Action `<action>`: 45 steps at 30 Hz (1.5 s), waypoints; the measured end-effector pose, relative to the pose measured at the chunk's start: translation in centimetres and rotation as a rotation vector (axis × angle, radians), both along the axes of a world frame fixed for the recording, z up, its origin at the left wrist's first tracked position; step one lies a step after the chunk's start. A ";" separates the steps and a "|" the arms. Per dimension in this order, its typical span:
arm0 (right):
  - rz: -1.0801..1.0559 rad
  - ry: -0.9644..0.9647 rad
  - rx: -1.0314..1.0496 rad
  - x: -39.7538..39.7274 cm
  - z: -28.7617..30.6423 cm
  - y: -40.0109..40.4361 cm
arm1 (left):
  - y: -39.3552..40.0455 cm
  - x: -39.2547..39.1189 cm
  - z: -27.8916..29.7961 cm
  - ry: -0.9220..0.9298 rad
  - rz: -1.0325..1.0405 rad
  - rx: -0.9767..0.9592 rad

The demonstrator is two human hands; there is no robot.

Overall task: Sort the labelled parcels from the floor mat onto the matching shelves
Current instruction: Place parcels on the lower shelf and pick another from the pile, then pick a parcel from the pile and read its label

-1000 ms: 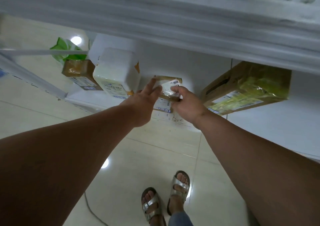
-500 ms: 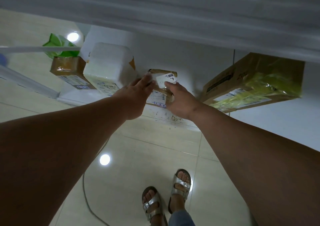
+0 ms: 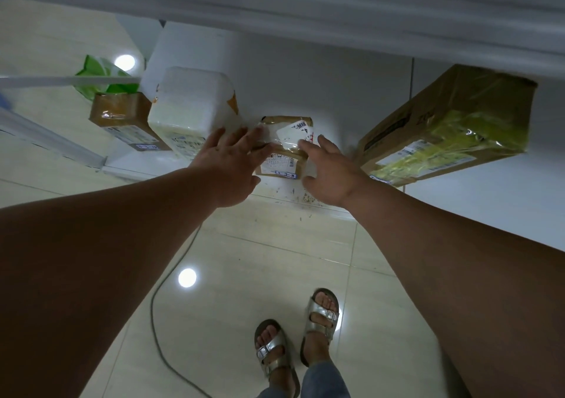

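Observation:
A small brown parcel [image 3: 286, 147] with white labels sits on the white shelf [image 3: 321, 98] near its front edge. My left hand [image 3: 227, 165] lies against the parcel's left side with fingers stretched out. My right hand [image 3: 328, 173] touches its right side, fingers spread and straight, thumb low by the shelf edge. Neither hand curls round the parcel. On the same shelf stand a white foam box [image 3: 191, 113] and a brown taped parcel [image 3: 122, 116] to the left, and a large cardboard box [image 3: 446, 131] with yellow tape to the right.
An upper shelf board [image 3: 305, 9] runs across the top of the view. A green bag [image 3: 97, 76] lies behind the left parcels. A cable [image 3: 159, 321] trails over the tiled floor near my sandalled feet [image 3: 296, 333].
Both hands have let go of the small parcel and opened flat beside it; it now rests on the shelf. The view has tilted slightly.

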State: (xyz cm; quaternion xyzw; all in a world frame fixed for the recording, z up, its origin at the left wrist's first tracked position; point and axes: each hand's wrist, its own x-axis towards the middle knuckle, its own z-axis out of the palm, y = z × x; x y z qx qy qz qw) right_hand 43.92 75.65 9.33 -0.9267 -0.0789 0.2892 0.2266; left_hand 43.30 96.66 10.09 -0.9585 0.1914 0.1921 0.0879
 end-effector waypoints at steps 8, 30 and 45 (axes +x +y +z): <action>-0.016 -0.026 0.002 -2.9 1.6 -1.2 | -0.9 -2.1 2.2 -0.006 0.002 -0.002; -0.292 0.049 -0.083 -24.7 6.6 -20.7 | -18.6 -16.2 9.4 0.139 -0.201 0.036; -0.694 0.179 -0.188 -50.1 8.8 -44.5 | -46.3 -32.5 10.4 0.152 -0.623 0.012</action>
